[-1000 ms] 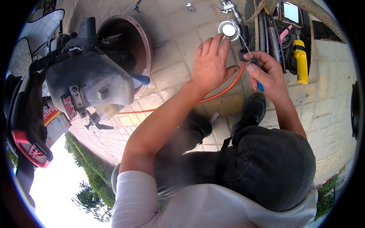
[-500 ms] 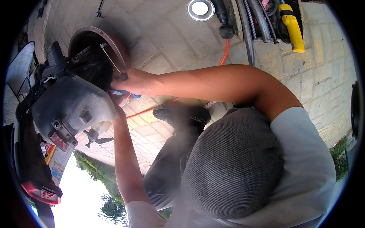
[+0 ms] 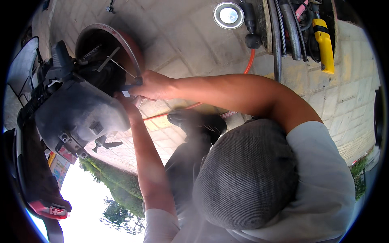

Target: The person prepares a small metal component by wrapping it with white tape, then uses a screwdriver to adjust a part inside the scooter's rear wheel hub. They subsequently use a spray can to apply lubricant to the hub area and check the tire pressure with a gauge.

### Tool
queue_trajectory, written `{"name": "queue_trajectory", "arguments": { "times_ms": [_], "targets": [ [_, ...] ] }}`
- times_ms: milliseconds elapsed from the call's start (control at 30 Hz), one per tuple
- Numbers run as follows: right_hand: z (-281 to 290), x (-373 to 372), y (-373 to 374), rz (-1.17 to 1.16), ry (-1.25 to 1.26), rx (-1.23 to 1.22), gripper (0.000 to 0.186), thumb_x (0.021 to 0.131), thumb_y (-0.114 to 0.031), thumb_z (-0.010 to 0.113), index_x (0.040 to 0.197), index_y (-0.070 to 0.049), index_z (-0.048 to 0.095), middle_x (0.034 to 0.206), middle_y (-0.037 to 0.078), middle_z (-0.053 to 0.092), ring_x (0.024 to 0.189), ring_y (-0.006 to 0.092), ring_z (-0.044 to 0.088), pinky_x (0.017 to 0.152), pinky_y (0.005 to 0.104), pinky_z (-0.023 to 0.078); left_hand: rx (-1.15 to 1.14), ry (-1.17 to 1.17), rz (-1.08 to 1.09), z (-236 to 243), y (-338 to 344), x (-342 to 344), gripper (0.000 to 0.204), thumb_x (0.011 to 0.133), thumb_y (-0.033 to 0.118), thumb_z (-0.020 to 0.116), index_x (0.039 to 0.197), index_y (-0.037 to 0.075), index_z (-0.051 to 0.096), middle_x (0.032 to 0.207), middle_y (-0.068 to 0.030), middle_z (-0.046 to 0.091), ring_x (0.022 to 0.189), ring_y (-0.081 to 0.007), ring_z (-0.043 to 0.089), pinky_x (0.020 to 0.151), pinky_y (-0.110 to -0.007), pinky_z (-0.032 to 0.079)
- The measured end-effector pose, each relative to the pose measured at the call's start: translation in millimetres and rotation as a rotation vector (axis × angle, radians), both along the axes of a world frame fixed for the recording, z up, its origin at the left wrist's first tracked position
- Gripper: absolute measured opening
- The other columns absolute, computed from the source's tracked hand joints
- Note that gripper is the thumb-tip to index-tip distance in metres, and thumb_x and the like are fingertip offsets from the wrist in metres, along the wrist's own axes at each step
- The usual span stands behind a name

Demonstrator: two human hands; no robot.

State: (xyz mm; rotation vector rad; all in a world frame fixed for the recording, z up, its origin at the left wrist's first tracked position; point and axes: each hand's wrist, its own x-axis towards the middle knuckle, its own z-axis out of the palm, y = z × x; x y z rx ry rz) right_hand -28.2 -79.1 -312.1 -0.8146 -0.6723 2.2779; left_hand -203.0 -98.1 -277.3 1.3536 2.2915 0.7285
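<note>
My right hand (image 3: 152,85) is closed around the dark end of a T-handle wrench (image 3: 123,69). The wrench's thin shaft and crossbar slant up and left from my fist. Just below and left of it, my left hand (image 3: 129,106) has curled fingers, partly hidden at the rim of a dark grey plastic mudguard (image 3: 83,111). A small blue piece (image 3: 126,87) shows between the two hands; its kind is unclear. Behind the mudguard are a black tyre-like part (image 3: 115,77) and a coil spring (image 3: 91,52). What my left fingers grip is hidden.
A round reddish-brown basin (image 3: 135,50) stands behind the vehicle parts. At the upper right, a box of tools (image 3: 269,24) holds metal bars and a yellow-handled tool (image 3: 323,46). Near it lie a round metal dish (image 3: 219,15) and a black air tool (image 3: 248,20) with an orange hose (image 3: 249,60).
The wrench has turned, so its crossbar now shows broadside. My hands have shifted slightly, and less of the blue piece shows beneath my right hand. The whole view has moved a little.
</note>
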Motion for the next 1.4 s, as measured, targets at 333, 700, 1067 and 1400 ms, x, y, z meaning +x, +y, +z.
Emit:
{"name": "queue_trajectory", "arguments": {
  "times_ms": [333,700,1067,1400],
  "targets": [
    [11,35,-21,0.043,-0.005,-0.077,0.029,0.081,-0.028,0.063,0.077,0.001,0.063,0.058,0.003,0.050,0.049,0.0112,0.044,0.045,0.0282,0.035,0.216,-0.470,0.217,0,1,20,0.056,0.097,0.034,0.053,0.140,0.003,0.032,0.139,-0.0153,0.041,0.124,-0.0291,0.045,0.104,-0.041,0.042],
    [25,106,-67,0.137,-0.087,-0.110,0.034,0.087,-0.029,0.058,0.098,0.003,0.066,0.058,0.003,0.050,0.051,0.0113,0.045,0.049,0.0293,0.037,0.250,-0.579,0.055,-40,-4,-59,0.052,0.098,0.025,0.050,0.142,0.007,0.031,0.146,-0.0106,0.030,0.128,-0.0270,0.039,0.105,-0.043,0.040],
    [95,298,-180,-0.763,-0.276,-0.297,0.042,0.092,-0.027,0.061,0.116,0.006,0.052,0.073,0.008,0.058,0.055,0.0103,0.051,0.051,0.0251,0.042,0.338,-0.274,0.065,-36,-8,-36,0.047,0.095,0.020,0.056,0.138,0.006,0.040,0.141,-0.0091,0.039,0.124,-0.0210,0.044,0.103,-0.037,0.044],
    [86,316,-169,-0.893,-0.480,-0.336,0.052,0.096,-0.041,0.052,0.116,0.007,0.052,0.087,0.017,0.065,0.053,0.0151,0.058,0.050,0.0275,0.046,0.209,0.014,-0.058,-56,-6,-68,0.048,0.095,0.025,0.053,0.138,0.006,0.039,0.141,-0.0110,0.039,0.127,-0.0231,0.041,0.106,-0.039,0.039]
  ]
}}
